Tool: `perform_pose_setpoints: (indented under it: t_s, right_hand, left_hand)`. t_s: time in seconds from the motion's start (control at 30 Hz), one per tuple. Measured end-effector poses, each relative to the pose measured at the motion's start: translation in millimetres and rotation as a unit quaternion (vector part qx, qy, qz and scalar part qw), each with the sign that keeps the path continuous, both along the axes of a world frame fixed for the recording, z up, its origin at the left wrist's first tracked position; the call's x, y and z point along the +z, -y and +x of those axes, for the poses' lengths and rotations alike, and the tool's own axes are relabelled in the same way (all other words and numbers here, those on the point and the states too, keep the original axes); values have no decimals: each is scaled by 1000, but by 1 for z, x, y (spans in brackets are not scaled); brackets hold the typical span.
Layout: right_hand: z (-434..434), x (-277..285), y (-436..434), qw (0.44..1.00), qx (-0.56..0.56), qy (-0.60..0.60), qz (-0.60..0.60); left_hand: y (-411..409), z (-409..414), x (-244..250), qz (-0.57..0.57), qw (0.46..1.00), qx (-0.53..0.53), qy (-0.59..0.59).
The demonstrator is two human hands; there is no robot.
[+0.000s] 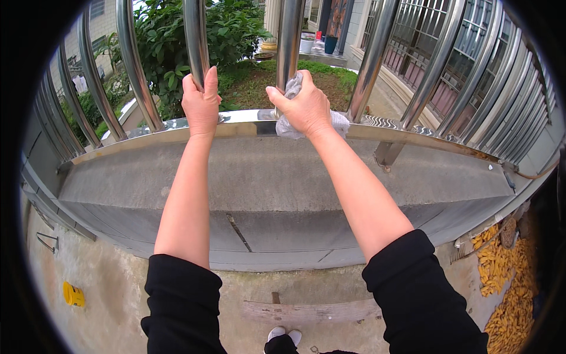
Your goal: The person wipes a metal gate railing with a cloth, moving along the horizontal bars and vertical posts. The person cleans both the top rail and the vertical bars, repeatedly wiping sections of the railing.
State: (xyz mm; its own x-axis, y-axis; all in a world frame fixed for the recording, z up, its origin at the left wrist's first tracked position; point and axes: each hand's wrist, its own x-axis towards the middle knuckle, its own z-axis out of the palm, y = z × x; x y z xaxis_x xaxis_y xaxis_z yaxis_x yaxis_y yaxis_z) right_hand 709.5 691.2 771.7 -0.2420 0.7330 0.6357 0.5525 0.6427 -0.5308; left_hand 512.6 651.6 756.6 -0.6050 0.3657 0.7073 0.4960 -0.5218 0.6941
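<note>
Ahead of me stands a railing of upright polished metal bars on a flat metal bottom rail (239, 129). My left hand (201, 104) is wrapped around the lower part of one vertical bar (196, 40), thumb pointing up. Around the foot of the neighbouring bar (289, 40) to the right, my right hand (305, 104) presses a grey-white cloth (338, 124) against the metal. Part of the cloth shows between thumb and fingers, and the rest hangs over the bottom rail. The palm side of each hand is hidden.
Below the railing runs a grey concrete ledge (274, 172). A wooden bench (309, 311) stands near my feet. On the ground lie a yellow bucket (73, 294) at left and heaps of corn cobs (508, 318) at right. Leafy shrubs (163, 48) grow behind the bars.
</note>
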Motion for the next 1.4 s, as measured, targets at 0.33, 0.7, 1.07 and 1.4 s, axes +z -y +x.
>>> perform_pose_setpoints:
  t_s: [0.33,0.7,1.07,1.4]
  right_hand:
    - [10,-6,-5,991,65,-118,-17]
    - [219,63,-2,937,-217,-215,169]
    - [256,120,-63,944,-171,-248,132]
    - [232,113,-79,900,179,-349,-189]
  left_hand:
    - [-1,3,-1,2,1000,-11,4]
    - [-7,-6,-6,3,1000,11,4]
    - [-7,-4,-10,3,1000,-4,28]
    - [-10,-2,-7,41,999,14,26]
